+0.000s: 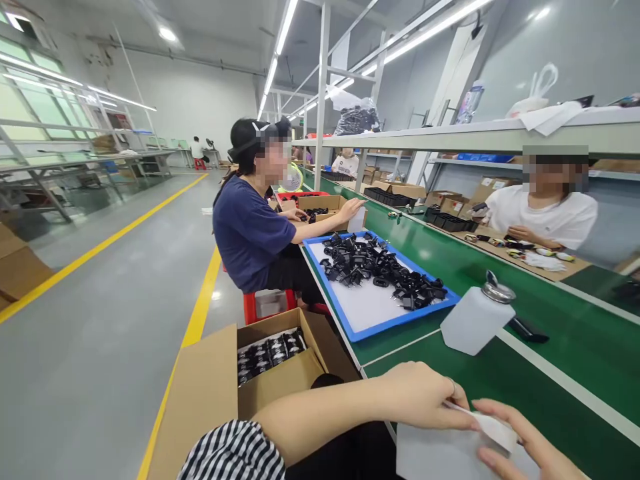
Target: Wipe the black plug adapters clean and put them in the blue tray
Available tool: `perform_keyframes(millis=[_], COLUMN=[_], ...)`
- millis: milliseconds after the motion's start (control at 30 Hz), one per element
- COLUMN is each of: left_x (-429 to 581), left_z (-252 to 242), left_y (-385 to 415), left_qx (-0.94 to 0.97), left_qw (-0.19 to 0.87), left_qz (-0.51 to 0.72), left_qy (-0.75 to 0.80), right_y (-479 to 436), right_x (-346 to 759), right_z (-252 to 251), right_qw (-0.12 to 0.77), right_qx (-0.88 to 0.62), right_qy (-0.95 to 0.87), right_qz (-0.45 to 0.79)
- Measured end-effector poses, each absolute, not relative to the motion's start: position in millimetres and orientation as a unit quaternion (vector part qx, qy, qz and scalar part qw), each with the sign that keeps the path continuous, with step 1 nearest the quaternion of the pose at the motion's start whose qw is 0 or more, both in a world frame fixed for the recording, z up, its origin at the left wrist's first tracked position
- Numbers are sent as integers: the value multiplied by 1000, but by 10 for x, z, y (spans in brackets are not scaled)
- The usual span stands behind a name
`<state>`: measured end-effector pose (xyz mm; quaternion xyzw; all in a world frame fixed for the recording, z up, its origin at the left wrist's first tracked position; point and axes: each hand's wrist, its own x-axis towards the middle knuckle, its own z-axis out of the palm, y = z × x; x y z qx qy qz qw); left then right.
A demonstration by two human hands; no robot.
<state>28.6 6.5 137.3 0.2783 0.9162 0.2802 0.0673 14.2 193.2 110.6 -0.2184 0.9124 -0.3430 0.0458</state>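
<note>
My left hand [425,397] is closed, thumb and fingers pinching a thin white folded piece [497,432]; whether it is paper or cloth I cannot tell. My right hand [533,440], partly cut off by the frame, grips the same piece from the other side between thumb and fingers. Beneath both hands lies a larger flat white surface [435,457] at the bench edge. Just beyond them stands a white dispenser bottle [475,323] with a metal top. A black object [529,331] lies behind the bottle.
On the green bench [430,240], a blue-edged tray [360,333] holds several black plugs [360,260]. An open carton [210,393] with packed black parts stands at my left. One co-worker [257,213] sits beyond it, another [543,207] across the bench. A shelf [450,137] runs overhead.
</note>
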Motion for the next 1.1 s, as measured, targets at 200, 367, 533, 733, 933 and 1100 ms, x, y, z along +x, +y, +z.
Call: perform_keyframes(millis=[200, 367, 533, 733, 933, 1100], left_x=[372, 441, 520, 570, 775, 602], left_z=[1368, 1432, 1514, 1506, 1351, 1277], left_y=[201, 244, 247, 96, -82, 127], left_qx=[265, 261, 281, 310, 282, 222], left_qw=[16, 8, 44, 151, 264, 275], left_qz=[306, 258, 290, 380, 504, 578], left_qy=[914, 930, 914, 859, 773, 736], right_y=[1728, 1760, 1834, 1923, 2095, 2225], right_x=[449, 569, 691, 950, 1481, 1377], right_z=[1265, 1408, 1515, 1529, 1492, 1528], right_qw=[-2, -8, 29, 11, 8, -4], right_qx=[-201, -206, -203, -173, -147, -31], right_qy=[923, 918, 895, 884, 892, 916], right_qz=[-328, -339, -396, -434, -428, -400])
